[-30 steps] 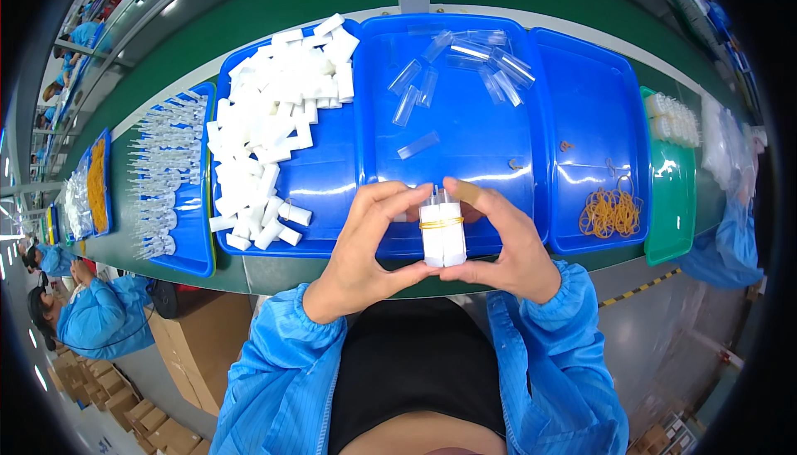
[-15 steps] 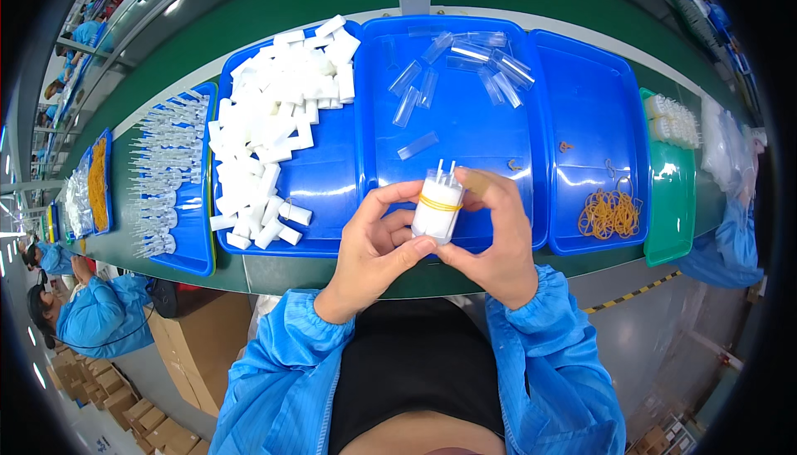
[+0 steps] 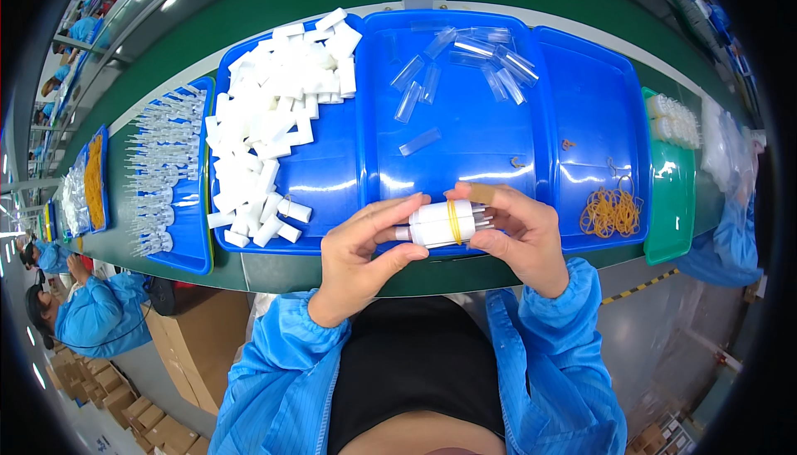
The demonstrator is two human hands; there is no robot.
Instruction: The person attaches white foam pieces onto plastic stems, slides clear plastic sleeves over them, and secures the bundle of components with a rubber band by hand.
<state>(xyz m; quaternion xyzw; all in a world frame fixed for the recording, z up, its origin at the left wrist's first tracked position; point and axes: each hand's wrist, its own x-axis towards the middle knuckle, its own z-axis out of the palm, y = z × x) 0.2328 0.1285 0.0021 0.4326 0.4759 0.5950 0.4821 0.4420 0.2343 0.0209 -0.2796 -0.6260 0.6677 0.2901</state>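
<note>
Between my two hands lies a bundle of white cylinders (image 3: 431, 224), on its side, with a yellow rubber band (image 3: 454, 222) wrapped around it. Thin white stems poke out of its right end. My left hand (image 3: 357, 245) grips the left end between fingers and thumb. At the stem end, my right hand (image 3: 525, 236) closes on the bundle with thumb and fingers, a tan strip around one finger. Beneath it is the middle blue tray (image 3: 490, 144), holding several clear plastic sleeves (image 3: 474, 46).
White foam-like blocks (image 3: 282, 90) heap in the left blue tray. Further left, a tray holds white stemmed parts (image 3: 170, 152). Yellow rubber bands (image 3: 610, 212) lie in the right blue tray. A green tray (image 3: 671, 198) carries white bundles (image 3: 671, 119). Another person (image 3: 104, 314) sits at far left.
The bundle has tipped from upright to lying on its side, its stems now facing right. My left hand has shifted slightly left and my right hand has moved to the right.
</note>
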